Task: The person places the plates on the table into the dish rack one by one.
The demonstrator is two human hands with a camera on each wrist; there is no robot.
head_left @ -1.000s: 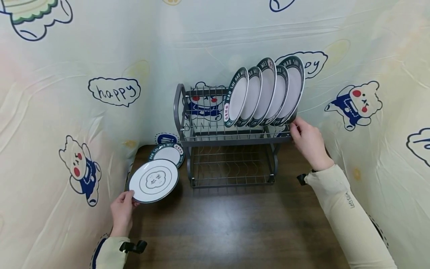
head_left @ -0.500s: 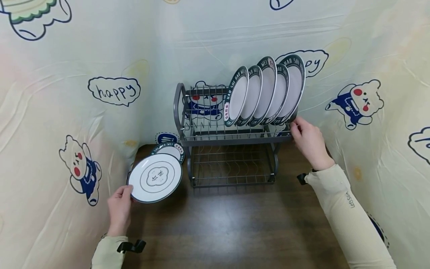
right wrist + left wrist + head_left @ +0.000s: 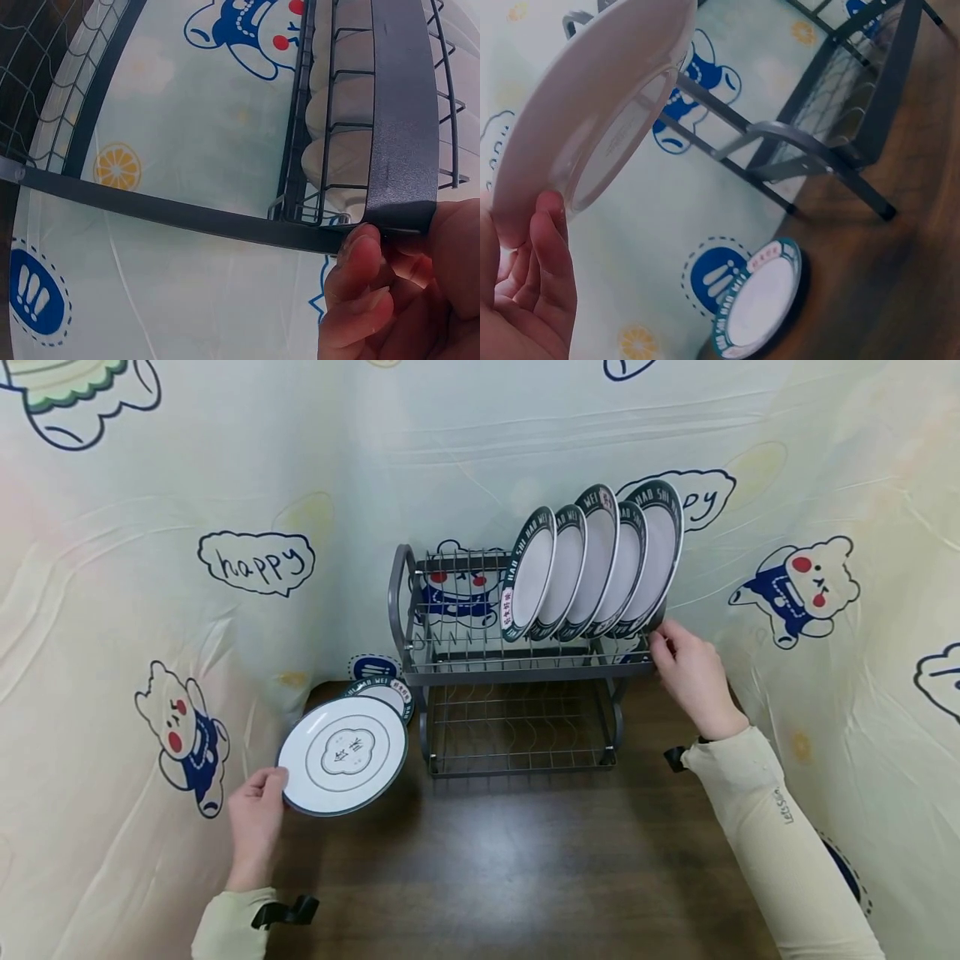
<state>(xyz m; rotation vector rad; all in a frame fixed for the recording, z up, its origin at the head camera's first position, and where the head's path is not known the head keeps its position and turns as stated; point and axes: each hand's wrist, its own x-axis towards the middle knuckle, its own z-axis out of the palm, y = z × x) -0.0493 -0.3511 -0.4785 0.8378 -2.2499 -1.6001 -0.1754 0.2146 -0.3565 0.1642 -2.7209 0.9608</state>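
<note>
My left hand (image 3: 257,818) pinches the near-left rim of a white plate (image 3: 345,756). Its underside, with a foot ring and a flower-shaped stamp, faces up in the head view; the left wrist view catches the same plate (image 3: 592,112) tilted. Partly hidden below it, a smaller green-rimmed plate (image 3: 393,693) lies by the rack's left foot. My right hand (image 3: 693,672) grips the upper right end of the grey two-tier dish rack (image 3: 525,677); the right wrist view has the fingers (image 3: 360,259) curled at the frame corner.
Several green-rimmed plates (image 3: 528,577) stand on edge in the right half of the upper tier. The lower tier (image 3: 517,735) is a wire shelf. A brown wooden table (image 3: 495,860) lies in front, with a printed cloth (image 3: 255,468) behind and at both sides.
My left hand has shifted left and slightly upward with the plate, which shows a bit more of its underside and covers more of the lying plate. The right hand stays on the rack.
</note>
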